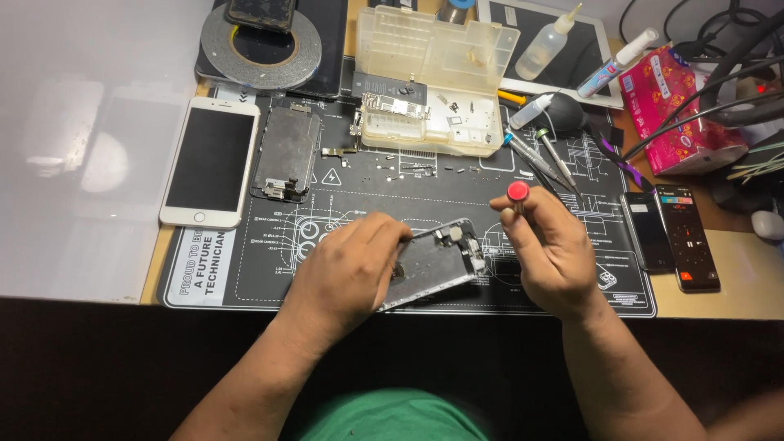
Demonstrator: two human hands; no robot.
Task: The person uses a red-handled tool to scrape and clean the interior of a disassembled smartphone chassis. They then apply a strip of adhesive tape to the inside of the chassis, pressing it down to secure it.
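Note:
An opened silver phone housing (437, 257) lies tilted on the black repair mat (245, 286). My left hand (347, 273) grips its near left end and holds it down. My right hand (547, 249) is closed around a small screwdriver with a red cap (518, 192), held upright with its tip, hidden by my fingers, at the housing's right end.
A white phone (210, 162) and a detached screen panel (286, 153) lie at the mat's left. A clear parts box (433, 77) stands behind, with loose screws and brackets. Spare screwdrivers (543, 155), a bottle (551, 41), tape roll (260, 45), pink tissue pack (682, 110) and two dark phones (670, 233) surround.

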